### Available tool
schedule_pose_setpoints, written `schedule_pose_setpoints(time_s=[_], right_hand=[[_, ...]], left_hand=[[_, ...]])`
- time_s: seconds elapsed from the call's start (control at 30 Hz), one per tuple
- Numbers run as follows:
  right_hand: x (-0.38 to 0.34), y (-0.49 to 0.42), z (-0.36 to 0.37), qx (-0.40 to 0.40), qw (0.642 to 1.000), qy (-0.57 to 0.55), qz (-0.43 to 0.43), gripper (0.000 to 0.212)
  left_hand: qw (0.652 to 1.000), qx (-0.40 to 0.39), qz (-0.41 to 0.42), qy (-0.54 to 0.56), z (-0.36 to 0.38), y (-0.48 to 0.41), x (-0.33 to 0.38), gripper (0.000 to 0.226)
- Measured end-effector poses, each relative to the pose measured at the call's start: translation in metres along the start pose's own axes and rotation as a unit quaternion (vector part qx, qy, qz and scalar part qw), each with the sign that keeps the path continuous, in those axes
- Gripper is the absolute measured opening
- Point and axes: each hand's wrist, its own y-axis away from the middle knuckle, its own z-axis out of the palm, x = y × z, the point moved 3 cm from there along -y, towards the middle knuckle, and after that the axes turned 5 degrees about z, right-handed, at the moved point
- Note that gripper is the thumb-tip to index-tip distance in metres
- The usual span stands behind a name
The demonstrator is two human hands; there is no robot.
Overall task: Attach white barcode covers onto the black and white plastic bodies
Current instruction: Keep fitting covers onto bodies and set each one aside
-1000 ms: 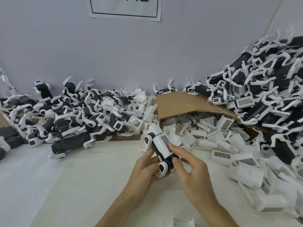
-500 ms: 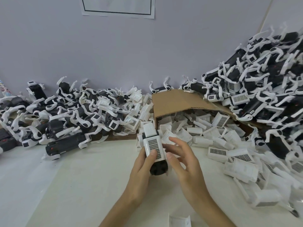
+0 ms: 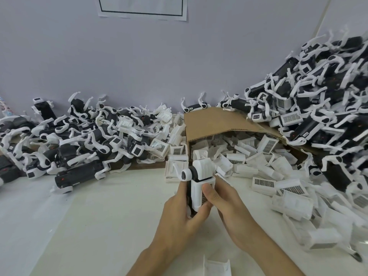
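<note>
Both hands are clamped on one unit at 6 o'clock of frame, above the table [image 3: 95, 220]. The left hand [image 3: 177, 224] wraps the plastic body [image 3: 202, 169] from its 9 o'clock side. The right hand [image 3: 231, 210] pinches the barcode cover [image 3: 197, 196], thumb [image 3: 207, 193] on its face and the other fingers behind. The body stands roughly upright, white head at its 12 o'clock end, with the cover on the lower half. Cannot tell if the cover is fully seated, since the hands hide its lower edge.

Risks:
- Thumb pressure lands on one side only, so the cover could go on skewed, one clip catching and the other riding up.
- Pushing hard on a misaligned cover could bend or snap a thin tab.
- The thumb rubs over the printed barcode and may smear or scuff it.
- The body's loose white arm near 10 o'clock could swing under the cover and jam.
- A slip drops the unit into the cover heap [image 3: 258, 162] at 2 o'clock, by the cardboard box [image 3: 211, 124], or mixes it with the body pile [image 3: 83, 140] at 10 o'clock.
- The stray cover [image 3: 217, 264] at 6 o'clock could be knocked off by a wrist.
</note>
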Motion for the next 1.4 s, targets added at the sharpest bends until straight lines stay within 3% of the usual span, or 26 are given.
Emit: schedule_pose_setpoints(time_s=[0.17,0.33,0.5,0.6,0.7,0.87,1.03,1.1,1.17,1.27,1.4], right_hand=[[-0.004,0.001,0.000,0.013,1.000,0.002,-0.003,0.023],[0.000,0.002,-0.003,0.025,1.000,-0.003,0.011,0.027],[-0.001,0.002,-0.001,0.018,1.000,-0.013,0.020,0.035],[-0.001,0.001,-0.003,0.036,0.999,-0.005,0.018,0.021],[0.000,0.000,-0.003,0.054,0.999,0.005,0.008,0.021],[0.002,-0.001,-0.003,0.072,0.997,0.016,-0.012,0.022],[0.004,-0.001,0.001,0.018,1.000,-0.020,-0.015,0.025],[0.008,-0.001,0.005,-0.012,1.000,0.018,-0.013,0.032],[0.011,-0.001,0.008,-0.015,0.994,0.101,-0.024,0.040],[0.011,0.001,0.006,0.034,0.973,0.211,-0.086,0.041],[0.012,0.001,-0.005,0.094,0.938,0.311,-0.120,0.038]], left_hand=[[0.998,-0.046,-0.006,0.032,0.003,0.003,-0.001,0.053],[0.995,-0.075,-0.003,0.061,0.004,0.003,0.001,0.060],[0.997,-0.064,0.002,0.045,0.003,0.002,0.000,0.058],[0.997,-0.064,0.005,0.037,0.003,0.001,0.001,0.051],[0.998,-0.052,0.009,0.035,0.003,0.001,0.003,0.039],[0.997,-0.049,-0.011,0.057,0.004,0.001,0.004,0.050],[0.995,0.010,-0.044,0.092,-0.002,-0.002,-0.002,0.042],[0.987,0.050,-0.077,0.133,-0.006,-0.003,-0.005,0.040],[0.975,0.076,-0.121,0.172,-0.010,-0.004,-0.006,0.054],[0.962,0.097,-0.174,0.184,-0.013,-0.008,-0.008,0.059],[0.950,0.098,-0.186,0.233,-0.017,-0.008,-0.013,0.048]])
